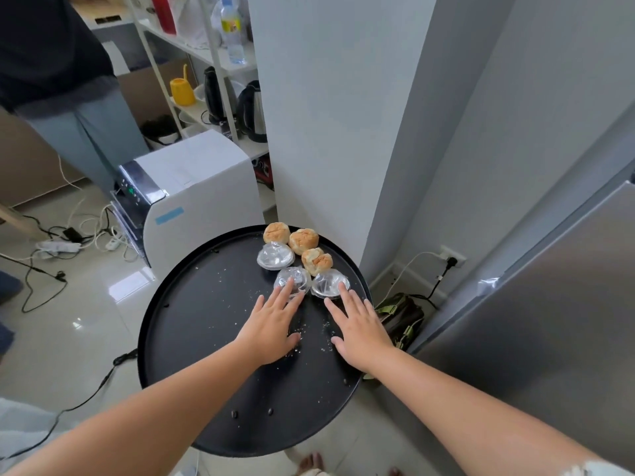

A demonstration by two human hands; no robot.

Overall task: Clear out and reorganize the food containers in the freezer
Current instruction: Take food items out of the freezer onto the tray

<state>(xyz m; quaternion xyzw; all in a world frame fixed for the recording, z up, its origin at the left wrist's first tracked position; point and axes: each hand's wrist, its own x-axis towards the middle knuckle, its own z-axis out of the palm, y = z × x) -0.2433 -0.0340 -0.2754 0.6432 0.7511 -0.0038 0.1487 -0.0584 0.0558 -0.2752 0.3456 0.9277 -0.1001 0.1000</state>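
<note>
A round black table (pixel 206 338) stands in front of me, strewn with crumbs. At its far edge lie three golden buns (pixel 303 240) and three small clear plastic containers (pixel 275 257). My left hand (pixel 271 328) lies flat with straight fingers, its fingertips touching the middle clear container (pixel 291 280). My right hand (pixel 359 328) is flat too, its fingertips touching the right clear container (pixel 330 285). Neither hand grips anything. The grey fridge (pixel 549 338) stands shut at the right.
A white appliance (pixel 192 194) stands behind the table on the left, with cables and a power strip (pixel 58 247) on the floor. A white pillar (pixel 326 132) rises behind the table. A shelf with kettles (pixel 252 111) is further back. A person stands at the far left. A green bag (pixel 402 317) lies by the fridge.
</note>
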